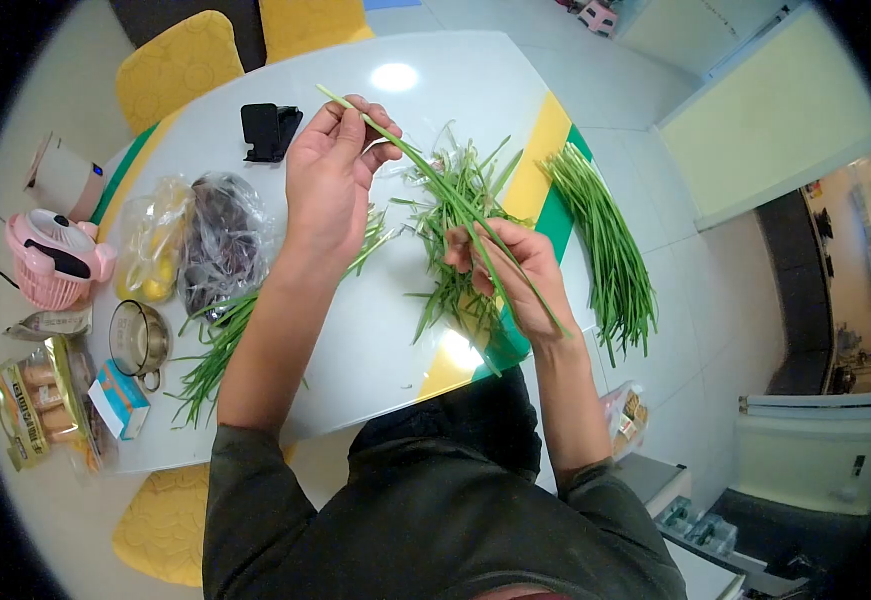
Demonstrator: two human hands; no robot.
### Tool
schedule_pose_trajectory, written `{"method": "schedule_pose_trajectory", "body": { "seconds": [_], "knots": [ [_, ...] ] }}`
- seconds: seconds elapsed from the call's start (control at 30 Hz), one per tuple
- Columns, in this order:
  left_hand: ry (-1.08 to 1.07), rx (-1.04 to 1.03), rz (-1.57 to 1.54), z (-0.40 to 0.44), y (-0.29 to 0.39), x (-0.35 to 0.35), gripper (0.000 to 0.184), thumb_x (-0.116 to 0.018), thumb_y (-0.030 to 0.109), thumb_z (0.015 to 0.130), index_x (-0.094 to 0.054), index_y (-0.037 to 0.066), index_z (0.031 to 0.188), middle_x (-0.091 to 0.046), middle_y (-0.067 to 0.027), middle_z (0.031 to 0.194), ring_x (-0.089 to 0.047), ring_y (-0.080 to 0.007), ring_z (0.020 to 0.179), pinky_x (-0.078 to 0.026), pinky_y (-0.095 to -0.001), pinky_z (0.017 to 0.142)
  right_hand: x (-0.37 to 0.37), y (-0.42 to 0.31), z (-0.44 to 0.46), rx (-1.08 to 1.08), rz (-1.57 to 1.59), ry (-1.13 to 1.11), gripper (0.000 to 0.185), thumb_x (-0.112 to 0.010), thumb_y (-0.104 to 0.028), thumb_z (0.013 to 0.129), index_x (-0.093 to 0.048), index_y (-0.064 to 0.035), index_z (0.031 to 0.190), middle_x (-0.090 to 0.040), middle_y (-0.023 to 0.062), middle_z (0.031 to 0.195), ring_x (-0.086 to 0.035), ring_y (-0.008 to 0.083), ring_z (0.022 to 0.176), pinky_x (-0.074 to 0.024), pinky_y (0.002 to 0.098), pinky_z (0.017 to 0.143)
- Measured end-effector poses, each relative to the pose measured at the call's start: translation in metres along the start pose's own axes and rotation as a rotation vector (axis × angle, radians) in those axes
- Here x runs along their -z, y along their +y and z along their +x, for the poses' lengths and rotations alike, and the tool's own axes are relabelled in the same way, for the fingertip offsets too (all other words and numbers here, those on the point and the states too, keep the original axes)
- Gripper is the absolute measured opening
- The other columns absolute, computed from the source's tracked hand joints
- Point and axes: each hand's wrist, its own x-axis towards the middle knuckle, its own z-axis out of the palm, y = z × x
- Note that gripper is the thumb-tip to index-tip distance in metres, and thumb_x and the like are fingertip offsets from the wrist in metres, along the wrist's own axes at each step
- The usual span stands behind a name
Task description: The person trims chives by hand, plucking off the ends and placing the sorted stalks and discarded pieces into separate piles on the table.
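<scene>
A few long garlic chives (438,186) stretch between my two hands above the table. My left hand (334,165) pinches them near the pale stem end, thumb against fingers. Further down, the green leaves run through my right hand (516,262), whose fingers are curled round them. Below the held stalks lies a loose heap of chive scraps (446,285). Another bunch of chives (218,352) lies on the table, partly hidden behind my left forearm. A neat bundle of chives (608,250) rests at the right, beyond the table's green and yellow border.
On the white table (351,375) stand a black phone stand (270,132), bagged yellow items (156,240), a dark bagged item (224,245), a glass cup (140,338) and a blue-white box (120,398). A pink fan (59,255) and a snack bag (46,402) are at far left.
</scene>
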Motion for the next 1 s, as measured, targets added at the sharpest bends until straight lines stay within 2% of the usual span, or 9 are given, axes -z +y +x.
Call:
{"method": "schedule_pose_trajectory", "body": {
  "seconds": [0.1,0.23,0.3,0.4,0.5,0.6,0.63,0.77,1.0],
  "knots": [
    [-0.021,0.003,0.003,-0.001,-0.001,-0.001,0.013,-0.052,0.016,0.106,-0.056,0.004,0.111,-0.062,-0.0073,0.106,-0.062,-0.0172,0.097,-0.052,-0.0277,0.083,-0.007,0.001,0.001,0.051,0.057,0.063,0.021,-0.06,-0.016,0.102,-0.071,0.001,0.107,-0.072,0.0037,0.09,-0.062,0.0061,0.079,-0.0459,0.0214,0.069],
    [-0.059,-0.005,0.026,-0.001,-0.003,0.001,0.014,-0.053,0.016,0.106,-0.057,0.004,0.111,-0.062,-0.0074,0.105,-0.062,-0.0172,0.096,-0.052,-0.0278,0.082,0.0,0.013,0.0,0.066,0.016,0.074,0.014,-0.06,-0.011,0.099,-0.069,0.0002,0.099,-0.069,0.0023,0.085,-0.06,0.0059,0.077,-0.0441,0.0211,0.067],
    [0.005,-0.047,0.043,0.0,-0.001,0.001,0.014,-0.053,0.016,0.106,-0.056,0.003,0.111,-0.062,-0.0077,0.106,-0.062,-0.0172,0.097,-0.052,-0.028,0.083,0.012,0.025,-0.001,0.063,-0.056,0.052,0.012,-0.06,-0.008,0.097,-0.069,-0.0004,0.095,-0.068,0.0023,0.083,-0.059,0.006,0.076,-0.0445,0.0211,0.067],
    [0.081,-0.101,0.065,0.006,0.009,0.006,0.013,-0.054,0.014,0.106,-0.056,0.003,0.111,-0.062,-0.008,0.105,-0.062,-0.0173,0.097,-0.053,-0.0283,0.085,0.012,0.035,-0.008,0.018,-0.086,0.148,0.015,-0.06,-0.006,0.095,-0.069,0.0014,0.104,-0.069,0.0046,0.083,-0.059,0.0071,0.074,-0.0447,0.0222,0.064],
    [0.153,-0.133,0.053,0.011,0.016,0.012,0.013,-0.053,0.013,0.105,-0.056,0.001,0.111,-0.062,-0.0083,0.105,-0.062,-0.0175,0.098,-0.053,-0.0286,0.088,0.008,0.031,-0.018,-0.117,0.058,0.192,0.025,-0.056,-0.012,0.098,-0.066,0.0048,0.114,-0.07,0.0085,0.082,-0.06,0.0096,0.07,-0.045,0.0232,0.06],
    [0.243,-0.182,0.06,0.022,0.015,0.026,0.014,-0.052,0.012,0.106,-0.056,-0.001,0.11,-0.062,-0.01,0.104,-0.062,-0.0195,0.097,-0.054,-0.0315,0.089,0.023,0.029,-0.035,-0.186,0.26,0.033,0.036,-0.052,-0.02,0.1,-0.062,0.0075,0.121,-0.07,0.0122,0.081,-0.059,0.0124,0.066,-0.0451,0.0241,0.058],
    [0.274,-0.2,0.065,0.026,0.017,0.029,0.014,-0.051,0.012,0.106,-0.056,-0.002,0.109,-0.063,-0.0112,0.103,-0.063,-0.0206,0.094,-0.054,-0.0337,0.088,0.027,0.032,-0.04,-0.155,0.228,0.017,0.038,-0.051,-0.026,0.101,-0.065,0.0061,0.115,-0.07,0.013,0.079,-0.057,0.0135,0.062,-0.0439,0.0244,0.055],
    [0.341,-0.25,0.073,0.036,0.027,0.049,0.015,-0.05,0.011,0.106,-0.056,-0.003,0.108,-0.063,-0.0126,0.103,-0.063,-0.0215,0.094,-0.055,-0.0352,0.089,0.041,0.035,-0.054,-0.123,0.227,0.079,0.029,-0.056,-0.024,0.099,-0.068,0.0024,0.101,-0.067,0.009,0.072,-0.055,0.0119,0.057,-0.0402,0.0237,0.051],
    [0.377,-0.299,0.085,0.043,0.047,0.066,0.017,-0.049,0.012,0.107,-0.056,-0.003,0.109,-0.063,-0.0127,0.104,-0.064,-0.0223,0.098,-0.055,-0.0328,0.09,0.057,0.036,-0.061,-0.124,0.171,0.133,0.019,-0.059,-0.017,0.097,-0.068,0.0007,0.099,-0.065,0.006,0.071,-0.055,0.0099,0.059,-0.0392,0.0233,0.052]
  ]
}}
